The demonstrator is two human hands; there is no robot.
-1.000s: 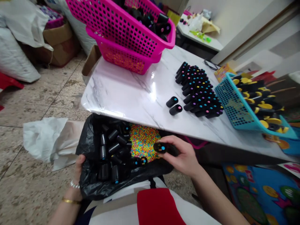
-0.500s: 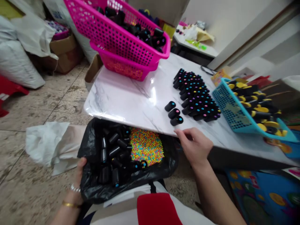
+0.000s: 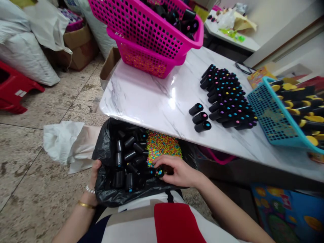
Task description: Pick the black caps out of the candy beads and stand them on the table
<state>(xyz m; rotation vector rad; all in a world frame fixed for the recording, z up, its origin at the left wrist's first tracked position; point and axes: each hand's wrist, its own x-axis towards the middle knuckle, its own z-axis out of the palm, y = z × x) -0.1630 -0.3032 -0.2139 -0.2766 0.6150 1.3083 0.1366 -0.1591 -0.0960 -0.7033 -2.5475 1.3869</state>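
In my lap sits a tub lined with a black plastic bag (image 3: 104,148). My left hand (image 3: 94,177) grips its left side, thumb over the rim, the other fingers hidden. Inside lie several black cylinders (image 3: 130,155) beside a heap of small coloured beads (image 3: 164,145). My right hand (image 3: 178,170) reaches into the tub, thumb and fingers closed around a black cylinder (image 3: 160,172) whose upturned end shows several coloured beads. On the table, three black cylinders (image 3: 199,117) lie side by side, each with one coloured dot on its end.
On the white marbled table (image 3: 141,104) lie rows of dotted black cylinders (image 3: 227,98). Stacked pink baskets (image 3: 152,37) stand at the back, and a blue basket (image 3: 268,114) of black and yellow pieces at right. A red stool (image 3: 15,87) and white sacks (image 3: 32,50) occupy the floor left.
My right hand has moved from the table's front edge down and left into the tub, onto a black cylinder. My left hand stays at the tub's side. The view has shifted slightly.
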